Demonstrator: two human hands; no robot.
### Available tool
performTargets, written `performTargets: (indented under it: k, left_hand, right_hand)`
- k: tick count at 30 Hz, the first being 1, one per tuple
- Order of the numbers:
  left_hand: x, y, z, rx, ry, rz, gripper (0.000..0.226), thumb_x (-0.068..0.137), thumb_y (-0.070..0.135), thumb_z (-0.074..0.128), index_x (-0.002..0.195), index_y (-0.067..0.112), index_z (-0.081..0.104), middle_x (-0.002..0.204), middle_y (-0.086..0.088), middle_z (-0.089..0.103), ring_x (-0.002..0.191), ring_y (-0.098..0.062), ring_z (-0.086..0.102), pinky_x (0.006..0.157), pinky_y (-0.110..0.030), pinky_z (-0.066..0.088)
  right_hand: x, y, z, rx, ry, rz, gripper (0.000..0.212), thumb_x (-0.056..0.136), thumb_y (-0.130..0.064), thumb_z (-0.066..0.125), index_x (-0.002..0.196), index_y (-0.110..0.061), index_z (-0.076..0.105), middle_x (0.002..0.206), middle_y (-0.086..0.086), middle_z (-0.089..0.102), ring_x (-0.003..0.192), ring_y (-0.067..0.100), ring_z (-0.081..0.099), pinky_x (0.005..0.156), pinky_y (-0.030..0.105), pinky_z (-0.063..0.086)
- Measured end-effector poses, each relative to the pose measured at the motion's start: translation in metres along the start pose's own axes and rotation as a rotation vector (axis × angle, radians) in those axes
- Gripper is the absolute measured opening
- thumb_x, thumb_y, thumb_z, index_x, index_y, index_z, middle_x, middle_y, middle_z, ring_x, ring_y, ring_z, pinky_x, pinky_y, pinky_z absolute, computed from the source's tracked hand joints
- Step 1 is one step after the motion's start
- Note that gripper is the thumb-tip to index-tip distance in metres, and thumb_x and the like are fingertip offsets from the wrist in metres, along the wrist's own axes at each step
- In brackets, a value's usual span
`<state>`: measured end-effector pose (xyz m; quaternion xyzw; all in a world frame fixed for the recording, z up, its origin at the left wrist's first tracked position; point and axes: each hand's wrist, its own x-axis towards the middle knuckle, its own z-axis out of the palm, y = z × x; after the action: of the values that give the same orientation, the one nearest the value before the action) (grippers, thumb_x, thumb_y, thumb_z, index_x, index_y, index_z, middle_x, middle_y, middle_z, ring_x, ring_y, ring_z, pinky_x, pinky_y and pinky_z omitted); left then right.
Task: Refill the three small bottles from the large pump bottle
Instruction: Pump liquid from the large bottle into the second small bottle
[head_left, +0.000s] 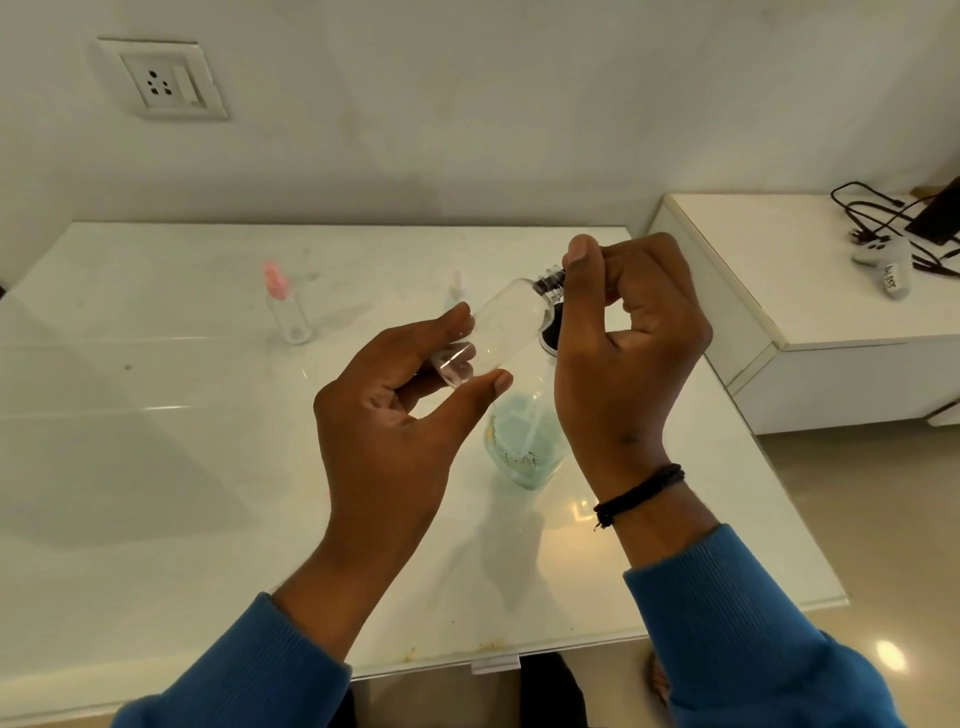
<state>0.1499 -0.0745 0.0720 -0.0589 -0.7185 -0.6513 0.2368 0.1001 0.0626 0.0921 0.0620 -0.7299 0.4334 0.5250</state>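
Bottle (506, 322) held up between both hands, above the table (156, 415) and just over the pump bottle (527, 441). It looks empty and clear, and lies tilted, its long axis running from the base, low and toward the left, up to the neck, high and toward the right. The left hand (400, 410) pinches the base end between thumb and fingers; the right hand (623, 338) has thumb and fingers curled round the dark cap (551, 280) at the neck. So the cap end belongs to the right hand, and unscrewing looks like the job in hand. Two more small bottles stand well back on the table: the pink-topped one (288, 306) and a pale one (456, 291), half hidden and blurred.
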Motion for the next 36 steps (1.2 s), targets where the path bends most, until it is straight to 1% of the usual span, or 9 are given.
performTargets:
  k: [3, 9, 12, 16, 18, 22, 27, 31, 36]
  left_hand:
    - [0.0003, 0.0007, 0.0000, 0.003, 0.000, 0.000, 0.048, 0.077, 0.013, 0.087, 0.122, 0.010, 0.071, 0.109, 0.001, 0.076, 0.099, -0.018, 0.074, 0.089, -0.032, 0.061]
    - [-0.0002, 0.0017, -0.0006, 0.002, -0.003, -0.003, 0.048, 0.077, 0.014, 0.086, 0.123, 0.011, 0.071, 0.111, 0.001, 0.075, 0.100, -0.018, 0.074, 0.089, -0.034, 0.061]
    - [0.0000, 0.0014, -0.0006, 0.010, 0.001, 0.001, 0.047, 0.078, 0.014, 0.086, 0.122, 0.011, 0.071, 0.112, 0.001, 0.075, 0.100, -0.017, 0.074, 0.089, -0.033, 0.061]
    - [-0.0006, 0.0020, -0.0005, 0.030, -0.002, 0.007, 0.047, 0.078, 0.016, 0.086, 0.122, 0.012, 0.071, 0.112, 0.003, 0.075, 0.100, -0.014, 0.074, 0.089, -0.028, 0.060]
    - [0.0000, 0.0024, -0.0004, 0.024, -0.004, 0.005, 0.047, 0.078, 0.017, 0.086, 0.122, 0.013, 0.071, 0.112, 0.003, 0.075, 0.101, -0.013, 0.073, 0.089, -0.025, 0.059]
    - [0.0000, 0.0018, -0.0002, 0.011, 0.000, 0.000, 0.047, 0.077, 0.014, 0.086, 0.122, 0.011, 0.071, 0.111, 0.001, 0.075, 0.100, -0.015, 0.074, 0.089, -0.027, 0.060]
    - [0.0001, 0.0012, 0.0002, 0.018, -0.005, 0.001, 0.047, 0.078, 0.015, 0.086, 0.122, 0.011, 0.071, 0.111, 0.001, 0.075, 0.100, -0.015, 0.074, 0.089, -0.028, 0.060]
    - [0.0003, 0.0028, 0.0000, 0.028, -0.008, 0.019, 0.047, 0.079, 0.017, 0.085, 0.123, 0.011, 0.071, 0.111, 0.004, 0.074, 0.100, -0.012, 0.073, 0.088, -0.021, 0.058]
    - [0.0000, 0.0008, 0.0000, 0.021, -0.005, 0.002, 0.047, 0.078, 0.016, 0.086, 0.122, 0.012, 0.071, 0.112, 0.003, 0.075, 0.102, -0.015, 0.073, 0.089, -0.028, 0.060]
  right_hand:
    - [-0.0045, 0.0009, 0.0008, 0.026, 0.005, 0.011, 0.027, 0.098, -0.011, 0.063, 0.072, -0.003, 0.066, 0.077, -0.008, 0.052, 0.070, 0.017, 0.051, 0.060, 0.051, 0.046]
    - [0.0018, 0.0004, 0.0004, -0.014, 0.007, -0.002, 0.029, 0.097, -0.011, 0.064, 0.068, -0.006, 0.063, 0.073, -0.007, 0.050, 0.067, 0.021, 0.049, 0.059, 0.049, 0.044]
    - [-0.0011, -0.0006, 0.0012, 0.004, 0.007, 0.003, 0.028, 0.097, -0.010, 0.064, 0.070, -0.005, 0.064, 0.075, -0.010, 0.050, 0.069, 0.018, 0.049, 0.059, 0.048, 0.044]
    - [-0.0026, 0.0014, 0.0009, 0.003, -0.004, 0.013, 0.028, 0.098, -0.011, 0.064, 0.070, -0.006, 0.064, 0.075, -0.008, 0.051, 0.068, 0.023, 0.050, 0.059, 0.051, 0.044]
    - [0.0009, 0.0000, 0.0005, -0.017, 0.001, 0.005, 0.029, 0.097, -0.011, 0.064, 0.069, -0.005, 0.063, 0.073, -0.008, 0.050, 0.068, 0.021, 0.048, 0.061, 0.050, 0.043]
    - [-0.0007, -0.0001, 0.0012, -0.013, 0.004, 0.004, 0.028, 0.097, -0.010, 0.065, 0.070, -0.006, 0.064, 0.075, -0.010, 0.050, 0.070, 0.015, 0.048, 0.061, 0.048, 0.045]
    - [-0.0006, 0.0019, 0.0006, -0.024, -0.007, 0.004, 0.028, 0.097, -0.010, 0.065, 0.069, -0.007, 0.063, 0.074, -0.008, 0.050, 0.068, 0.021, 0.049, 0.060, 0.050, 0.044]
    - [0.0033, 0.0002, 0.0005, -0.034, 0.000, -0.008, 0.030, 0.097, -0.011, 0.064, 0.067, -0.006, 0.061, 0.072, -0.006, 0.050, 0.066, 0.023, 0.048, 0.060, 0.049, 0.043]
    - [-0.0022, 0.0033, 0.0009, -0.003, 0.004, -0.002, 0.029, 0.097, -0.009, 0.063, 0.068, -0.005, 0.062, 0.075, -0.007, 0.051, 0.067, 0.023, 0.050, 0.058, 0.049, 0.044]
